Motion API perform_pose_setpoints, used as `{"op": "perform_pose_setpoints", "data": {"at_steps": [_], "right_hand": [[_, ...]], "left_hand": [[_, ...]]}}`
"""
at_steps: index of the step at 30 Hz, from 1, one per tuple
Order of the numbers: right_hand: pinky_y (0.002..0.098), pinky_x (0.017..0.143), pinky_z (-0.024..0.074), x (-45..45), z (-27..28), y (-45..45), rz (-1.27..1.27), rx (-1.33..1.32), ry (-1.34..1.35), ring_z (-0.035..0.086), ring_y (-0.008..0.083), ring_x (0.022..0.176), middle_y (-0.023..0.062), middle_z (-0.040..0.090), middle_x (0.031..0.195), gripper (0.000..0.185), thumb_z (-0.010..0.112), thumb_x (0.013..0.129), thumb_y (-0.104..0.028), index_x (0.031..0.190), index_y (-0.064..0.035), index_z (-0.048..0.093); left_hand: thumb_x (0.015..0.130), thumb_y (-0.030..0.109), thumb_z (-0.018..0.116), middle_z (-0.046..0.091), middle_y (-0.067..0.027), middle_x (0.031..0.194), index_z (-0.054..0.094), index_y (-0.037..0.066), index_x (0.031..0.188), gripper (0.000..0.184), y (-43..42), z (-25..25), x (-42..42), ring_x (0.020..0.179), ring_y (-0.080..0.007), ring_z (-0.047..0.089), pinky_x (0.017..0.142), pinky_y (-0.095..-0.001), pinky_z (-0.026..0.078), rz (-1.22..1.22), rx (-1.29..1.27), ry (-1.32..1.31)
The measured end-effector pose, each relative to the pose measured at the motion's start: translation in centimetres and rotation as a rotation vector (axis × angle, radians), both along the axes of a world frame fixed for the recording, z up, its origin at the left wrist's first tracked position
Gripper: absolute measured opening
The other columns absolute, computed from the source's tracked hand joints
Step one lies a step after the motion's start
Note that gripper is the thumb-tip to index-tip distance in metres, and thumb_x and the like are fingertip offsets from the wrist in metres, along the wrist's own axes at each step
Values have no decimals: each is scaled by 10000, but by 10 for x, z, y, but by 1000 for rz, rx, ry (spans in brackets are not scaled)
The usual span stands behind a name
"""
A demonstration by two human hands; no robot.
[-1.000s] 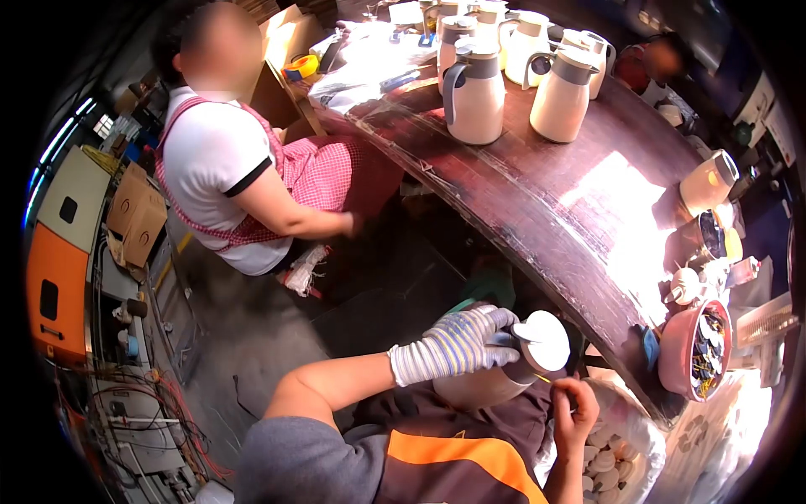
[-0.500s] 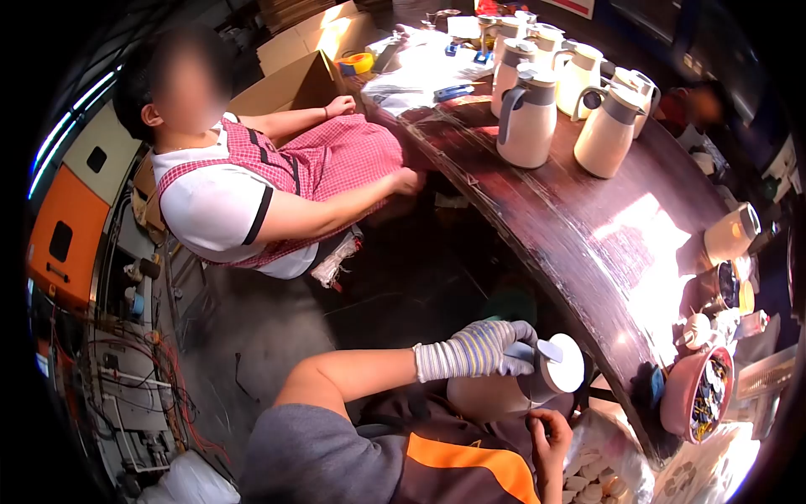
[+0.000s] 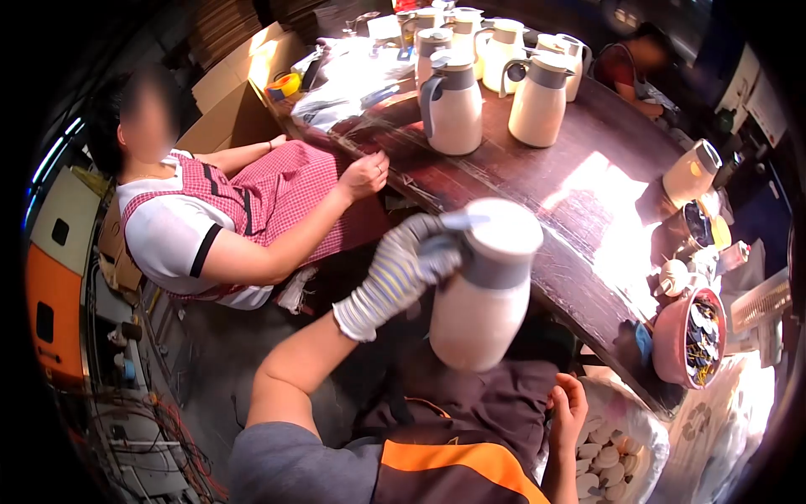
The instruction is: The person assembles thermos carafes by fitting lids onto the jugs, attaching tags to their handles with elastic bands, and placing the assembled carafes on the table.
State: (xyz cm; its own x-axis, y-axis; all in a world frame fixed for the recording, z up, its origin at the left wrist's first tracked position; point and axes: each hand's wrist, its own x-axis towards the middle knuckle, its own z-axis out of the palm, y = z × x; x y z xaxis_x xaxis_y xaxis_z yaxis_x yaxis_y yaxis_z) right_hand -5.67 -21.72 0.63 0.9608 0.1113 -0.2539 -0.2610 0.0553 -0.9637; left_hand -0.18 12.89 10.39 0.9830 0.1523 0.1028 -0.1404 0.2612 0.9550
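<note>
My left hand [image 3: 407,265], in a striped knit glove, is closed round the grey handle of a thermos jug [image 3: 480,323]. The jug has a cream body, a grey collar and a pale lid, and it hangs upright above my lap, beside the table edge. Low at the right, my bare right hand [image 3: 567,410] is apart from the jug. Its fingers are loosely bent and spread a little, with nothing visible in them. Similar thermos jugs, among them one with a grey handle [image 3: 456,118], stand grouped on the far part of the table.
The dark wooden table [image 3: 504,181] runs along my right. Near its close corner sits a pink bowl [image 3: 669,340] of small parts. Below is a bag of round white pieces [image 3: 603,458]. A co-worker in a checked apron [image 3: 285,197] sits at the left; another person [image 3: 625,71] is behind the table.
My left hand has lifted the thermos jug from my lap, and the jug has turned more upright. My right hand has moved slightly down, its fingers more extended. The near co-worker's hand has risen.
</note>
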Motion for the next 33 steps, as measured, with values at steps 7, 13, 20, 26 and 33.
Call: {"op": "perform_pose_setpoints", "data": {"at_steps": [7,13,20,26,33], "right_hand": [[200,631,417,0,-23,1,51,-36,35,511,65,688,3,567,826,233,581,919,-86,1131,11,571],[194,639,417,39,-32,0,-20,-7,-6,499,59,690,20,570,868,303,566,942,-140,1210,-1,538],[289,703,458,150,-48,13,-37,-446,-525,570,145,775,67,601,851,256,568,939,-149,1162,-23,573],[324,675,467,209,-72,9,-121,-881,-613,601,224,700,112,602,758,251,567,943,-224,1152,-87,592],[407,584,445,213,-79,11,-85,-1073,-674,604,289,648,99,607,690,238,598,910,-233,1116,-115,611]], "left_hand": [[822,-3,672,648,-109,976,567,-50,1098,298,67,-10,126,801,-148,640,704,-249,547,315,181,-175],[778,269,769,689,-118,918,616,-2,1028,399,86,-46,208,808,-188,649,743,-319,518,746,554,-200],[774,376,746,591,-246,1185,476,-18,1258,680,98,-37,265,1079,-349,594,935,-420,453,928,876,34],[846,270,648,665,-148,909,555,37,965,278,65,-102,237,793,-286,620,725,-397,486,982,782,105],[808,239,637,623,-103,836,644,134,845,112,6,-175,192,837,-333,589,760,-447,472,483,1491,-177]]}}
